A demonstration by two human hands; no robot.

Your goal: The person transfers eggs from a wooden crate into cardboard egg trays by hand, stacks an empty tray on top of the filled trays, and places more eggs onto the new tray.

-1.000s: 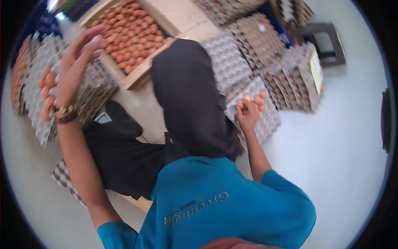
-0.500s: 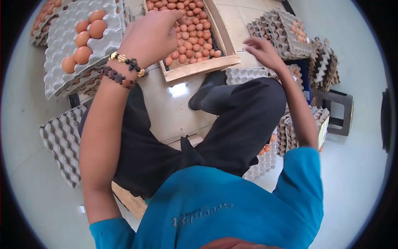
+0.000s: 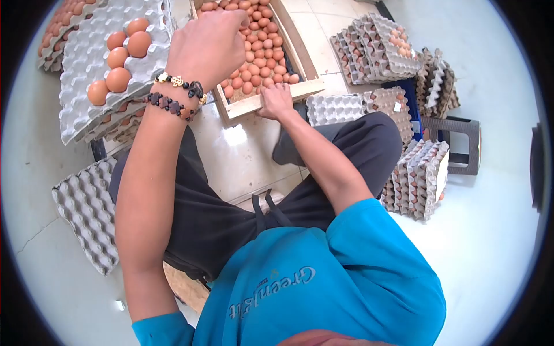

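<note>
My left hand (image 3: 210,46), with beaded bracelets at the wrist, is above the left side of a wooden crate (image 3: 277,99) full of loose brown eggs (image 3: 259,63). Its fingers curl down and away from me, so anything inside them is hidden. My right hand (image 3: 276,101) grips the crate's near board, fingers over the rim beside the nearest eggs. Left of my left hand, a grey egg tray (image 3: 78,69) tops a stack and carries several brown eggs (image 3: 118,57).
Stacked egg trays (image 3: 375,55) stand at the back right, with more stacks (image 3: 415,179) beside my right knee. A dark plastic stool (image 3: 470,144) is behind them. An egg tray (image 3: 86,213) lies on the floor at left. My legs straddle the tiled floor before the crate.
My right hand has swung left from beyond the crate's right side onto its near board. The left hand stays above the crate's left side. The view has shifted slightly.
</note>
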